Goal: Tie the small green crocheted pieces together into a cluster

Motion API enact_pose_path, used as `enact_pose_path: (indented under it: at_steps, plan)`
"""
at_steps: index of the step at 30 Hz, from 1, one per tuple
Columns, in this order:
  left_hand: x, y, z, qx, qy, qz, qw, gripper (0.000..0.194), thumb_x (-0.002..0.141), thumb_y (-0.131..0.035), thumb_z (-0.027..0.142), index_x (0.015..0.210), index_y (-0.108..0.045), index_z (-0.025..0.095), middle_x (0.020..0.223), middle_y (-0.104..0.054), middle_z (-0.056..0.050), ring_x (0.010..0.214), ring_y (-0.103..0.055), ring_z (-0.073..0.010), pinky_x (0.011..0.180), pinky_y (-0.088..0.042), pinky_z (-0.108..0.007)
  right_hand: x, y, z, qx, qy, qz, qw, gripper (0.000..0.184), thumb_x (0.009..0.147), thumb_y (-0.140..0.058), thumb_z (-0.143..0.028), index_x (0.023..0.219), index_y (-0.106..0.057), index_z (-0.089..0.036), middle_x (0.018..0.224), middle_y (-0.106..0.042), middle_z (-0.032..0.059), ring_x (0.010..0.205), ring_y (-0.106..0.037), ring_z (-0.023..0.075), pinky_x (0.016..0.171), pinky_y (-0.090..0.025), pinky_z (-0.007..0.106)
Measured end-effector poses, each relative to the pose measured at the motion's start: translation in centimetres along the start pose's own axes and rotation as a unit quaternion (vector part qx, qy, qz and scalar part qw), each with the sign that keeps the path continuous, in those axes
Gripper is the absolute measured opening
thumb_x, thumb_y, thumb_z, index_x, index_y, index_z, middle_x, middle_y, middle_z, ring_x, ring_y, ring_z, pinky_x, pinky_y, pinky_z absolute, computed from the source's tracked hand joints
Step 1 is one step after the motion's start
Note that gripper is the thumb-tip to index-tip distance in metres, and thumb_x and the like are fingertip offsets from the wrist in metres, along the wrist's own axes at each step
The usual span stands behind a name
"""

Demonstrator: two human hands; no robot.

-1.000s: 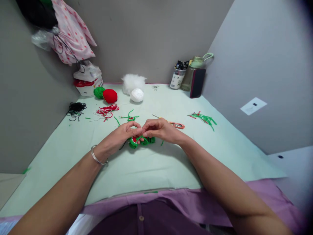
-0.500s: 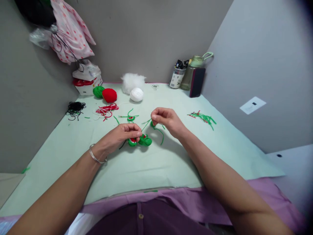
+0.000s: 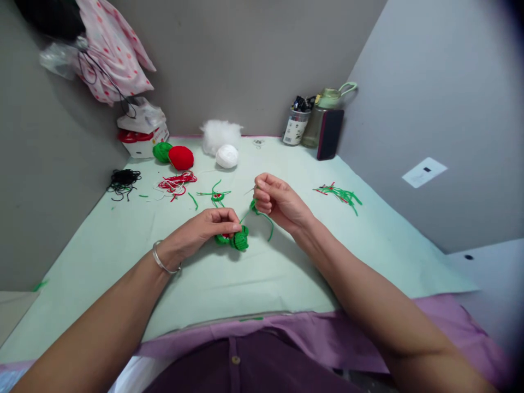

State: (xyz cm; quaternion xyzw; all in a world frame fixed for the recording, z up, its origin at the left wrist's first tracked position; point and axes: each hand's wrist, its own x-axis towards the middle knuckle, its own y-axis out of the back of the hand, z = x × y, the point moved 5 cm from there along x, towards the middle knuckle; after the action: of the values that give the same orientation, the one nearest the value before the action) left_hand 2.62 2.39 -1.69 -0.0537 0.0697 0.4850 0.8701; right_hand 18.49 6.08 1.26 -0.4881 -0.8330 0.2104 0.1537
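Right grip [image 3: 279, 201] curled near left grip [image 3: 208, 225]

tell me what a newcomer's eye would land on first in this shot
Probably the center, where the left hand pinches a green knitted piece and the right hand is raised to its right, green yarn dangling below. Next might come the bright red yarn ball toward the back left, then the pink spotted cloth hanging at the upper left.
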Motion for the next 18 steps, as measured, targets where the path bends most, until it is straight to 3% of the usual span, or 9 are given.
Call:
enact_pose_path:
  at_steps: [4, 7, 11, 14, 18]
  plan:
    - [-0.2, 0.4, -0.2, -0.021, 0.003, 0.019, 1.0, 0.019, 0.082, -0.074, 0.037, 0.083, -0.069, 0.018, 0.084, -0.065, -0.004, 0.076, -0.057, -0.0162, 0.07, -0.043, -0.029, 0.2, 0.9, -0.3, 0.012, -0.008, 0.021, 1.0, 0.024, 0.077, -0.08, -0.024, 0.085, -0.058, -0.017, 0.068, -0.06, -0.005, 0.056, -0.05, 0.0051, 0.054, -0.042, 0.016]
    - [-0.4, 0.5, 0.0, -0.051, -0.02, -0.016, 0.998, 0.027, 0.077, -0.08, 0.036, 0.093, -0.066, 0.019, 0.104, -0.068, -0.006, 0.092, -0.063, -0.0199, 0.083, -0.046, -0.033, 0.2, 1.8, -0.6, 0.016, 0.0, 0.059, 0.998, 0.025, 0.075, -0.081, -0.021, 0.095, -0.066, -0.017, 0.077, -0.068, -0.0029, 0.064, -0.057, 0.0057, 0.061, -0.048, 0.016]
    - [-0.6, 0.5, 0.2, -0.077, -0.038, -0.041, 0.995, 0.047, 0.07, -0.086, 0.024, 0.109, -0.059, 0.022, 0.104, -0.067, -0.004, 0.092, -0.066, -0.0203, 0.081, -0.049, -0.034, 0.1, 2.4, -0.9, 0.009, 0.012, 0.096, 0.995, 0.022, 0.081, -0.077, -0.022, 0.101, -0.069, -0.02, 0.087, -0.071, -0.0019, 0.084, -0.065, 0.0079, 0.072, -0.052, 0.016]
    - [-0.7, 0.7, 0.4, -0.11, -0.051, -0.003, 0.993, 0.049, 0.075, -0.083, 0.02, 0.116, -0.056, 0.025, 0.099, -0.069, -0.002, 0.093, -0.068, -0.0204, 0.082, -0.051, -0.034, 0.1, 2.3, -1.0, 0.042, 0.006, 0.096, 0.995, 0.022, 0.08, -0.077, -0.017, 0.1, -0.069, -0.02, 0.083, -0.07, -0.0026, 0.085, -0.067, 0.0084, 0.072, -0.055, 0.016]
    - [-0.6, 1.1, 0.8, -0.18, -0.062, 0.068, 0.979, 0.028, 0.086, -0.074, 0.035, 0.106, -0.062, 0.02, 0.097, -0.072, -0.005, 0.089, -0.07, -0.0198, 0.082, -0.055, -0.034, 0.1, 1.9, -1.2, 0.056, 0.003, 0.091, 0.994, 0.025, 0.077, -0.077, -0.013, 0.1, -0.071, -0.019, 0.08, -0.069, -0.0034, 0.07, -0.063, 0.0055, 0.06, -0.053, 0.013]
